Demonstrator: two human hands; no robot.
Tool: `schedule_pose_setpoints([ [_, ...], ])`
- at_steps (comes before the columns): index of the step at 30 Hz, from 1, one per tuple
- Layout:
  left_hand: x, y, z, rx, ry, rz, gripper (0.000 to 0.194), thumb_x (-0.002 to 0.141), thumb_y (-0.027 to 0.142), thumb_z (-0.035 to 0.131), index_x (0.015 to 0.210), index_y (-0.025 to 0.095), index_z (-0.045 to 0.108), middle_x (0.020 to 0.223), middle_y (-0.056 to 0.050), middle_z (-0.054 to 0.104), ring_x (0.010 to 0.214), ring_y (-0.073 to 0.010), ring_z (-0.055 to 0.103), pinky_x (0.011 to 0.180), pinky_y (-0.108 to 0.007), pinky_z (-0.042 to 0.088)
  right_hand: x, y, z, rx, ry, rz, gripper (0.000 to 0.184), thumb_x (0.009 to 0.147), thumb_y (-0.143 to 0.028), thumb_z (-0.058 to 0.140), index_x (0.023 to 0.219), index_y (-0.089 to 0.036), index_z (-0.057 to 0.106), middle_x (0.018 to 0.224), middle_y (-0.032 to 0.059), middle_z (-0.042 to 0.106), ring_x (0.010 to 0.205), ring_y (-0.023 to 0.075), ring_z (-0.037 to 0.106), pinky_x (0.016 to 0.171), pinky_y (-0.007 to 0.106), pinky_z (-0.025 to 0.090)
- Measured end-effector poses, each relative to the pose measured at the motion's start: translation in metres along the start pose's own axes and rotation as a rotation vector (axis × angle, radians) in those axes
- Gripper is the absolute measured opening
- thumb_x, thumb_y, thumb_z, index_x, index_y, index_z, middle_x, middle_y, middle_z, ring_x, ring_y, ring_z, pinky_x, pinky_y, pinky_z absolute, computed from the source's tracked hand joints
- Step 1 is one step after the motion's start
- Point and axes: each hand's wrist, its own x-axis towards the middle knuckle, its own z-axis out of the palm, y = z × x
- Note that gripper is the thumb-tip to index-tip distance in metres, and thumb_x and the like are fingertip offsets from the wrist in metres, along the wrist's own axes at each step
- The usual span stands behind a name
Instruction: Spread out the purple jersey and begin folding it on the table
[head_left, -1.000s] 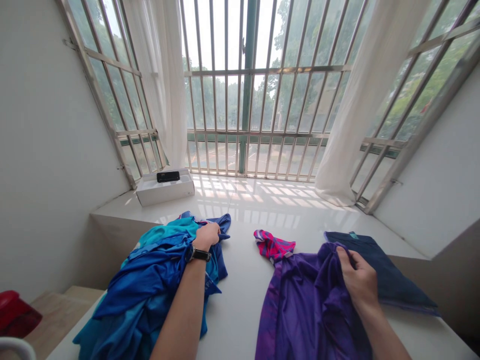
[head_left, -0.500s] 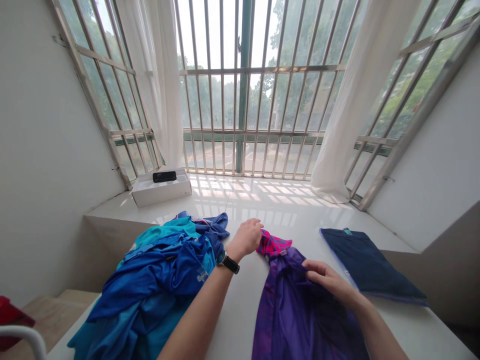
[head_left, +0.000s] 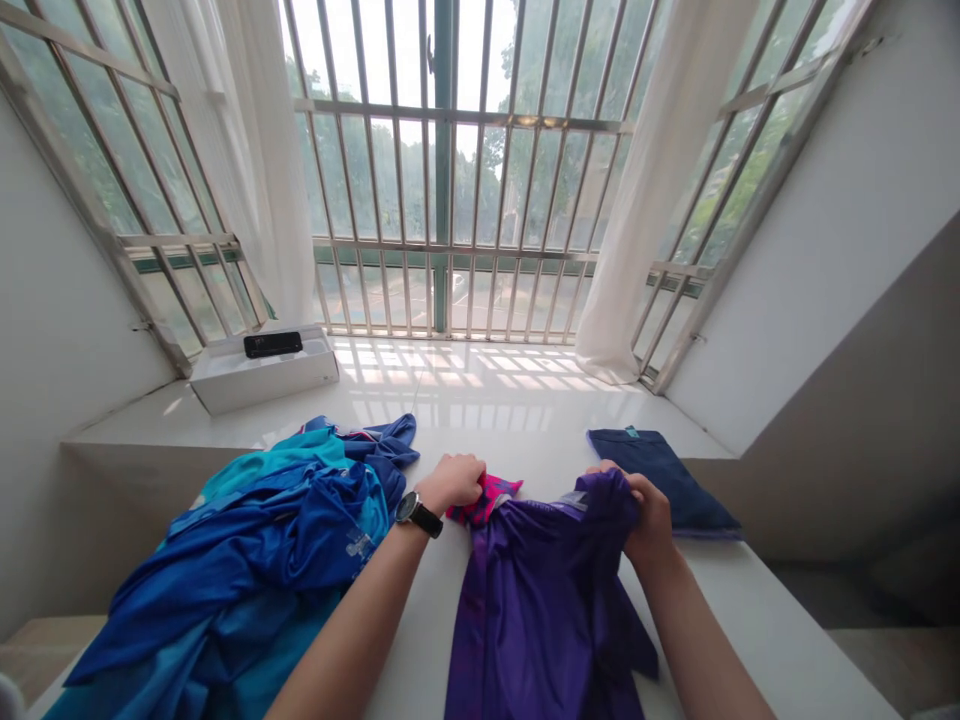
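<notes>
A purple garment (head_left: 536, 590) with a pink patterned part (head_left: 491, 493) at its upper left lies over the white ledge in front of me. My left hand (head_left: 454, 482), with a watch on the wrist, is closed on the pink part. On the other side, my right hand (head_left: 651, 510) grips the purple fabric near its upper right corner and lifts it a little. Part of that hand's fingers is hidden behind the cloth. To the left of my left arm is a heap of blue and teal clothes (head_left: 255, 560). A folded navy garment (head_left: 667, 480) lies beyond my right hand.
A white box (head_left: 262, 378) with a black phone-like object (head_left: 272, 344) on top stands at the back left of the white ledge (head_left: 487, 400). Behind it are a barred window and white curtains (head_left: 630, 220). Walls close in on both sides.
My right hand has gone from touching the purple fabric to gripping and raising its upper right corner, spreading the cloth. My left hand stays at the pink part. The view has shifted right.
</notes>
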Motion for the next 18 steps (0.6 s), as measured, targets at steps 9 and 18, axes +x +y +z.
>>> schedule_pose_setpoints([
  [9,-0.022,0.007,-0.029,-0.021,0.071,-0.085,0.055,0.097,0.056,0.037,0.104,0.014,0.071,0.103,-0.019,0.072,0.098,-0.031,0.068,0.084,-0.037,0.05,0.024,0.021,-0.006,0.041,0.341,0.045,0.016,0.064,-0.031,0.064,0.077,-0.024,0.061,0.066,-0.0027,0.068,0.061,0.0188,0.063,0.062,0.031,0.054],
  [18,-0.011,0.016,0.001,-0.046,-0.026,-0.053,0.047,0.072,0.018,0.071,0.118,0.015,0.062,0.117,-0.017,0.066,0.106,-0.03,0.064,0.084,-0.035,0.052,0.018,0.01,-0.017,-0.128,0.312,-0.166,0.02,0.07,-0.042,0.06,0.075,-0.023,0.067,0.067,0.0017,0.072,0.069,0.025,0.069,0.067,0.038,0.058],
])
